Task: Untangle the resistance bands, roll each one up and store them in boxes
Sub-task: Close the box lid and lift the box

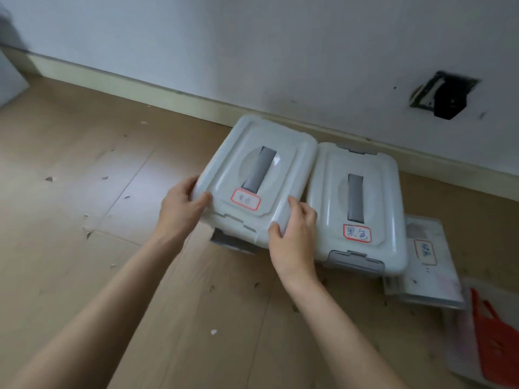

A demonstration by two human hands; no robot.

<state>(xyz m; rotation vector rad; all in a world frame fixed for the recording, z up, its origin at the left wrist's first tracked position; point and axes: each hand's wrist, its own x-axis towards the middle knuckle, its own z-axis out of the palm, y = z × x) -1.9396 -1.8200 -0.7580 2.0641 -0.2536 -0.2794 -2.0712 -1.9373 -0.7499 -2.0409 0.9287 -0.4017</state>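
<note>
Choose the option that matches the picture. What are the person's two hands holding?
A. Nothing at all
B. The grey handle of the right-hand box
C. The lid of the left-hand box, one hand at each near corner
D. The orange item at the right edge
C: the left hand and right hand each grip a near corner of the left box lid, whose grey latch hangs open below.

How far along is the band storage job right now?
Done: the middle box sits lidded with its front latch down. In hand: left hand and right hand grip the lid over the left box. Left: an orange band lies loose on the floor.
</note>
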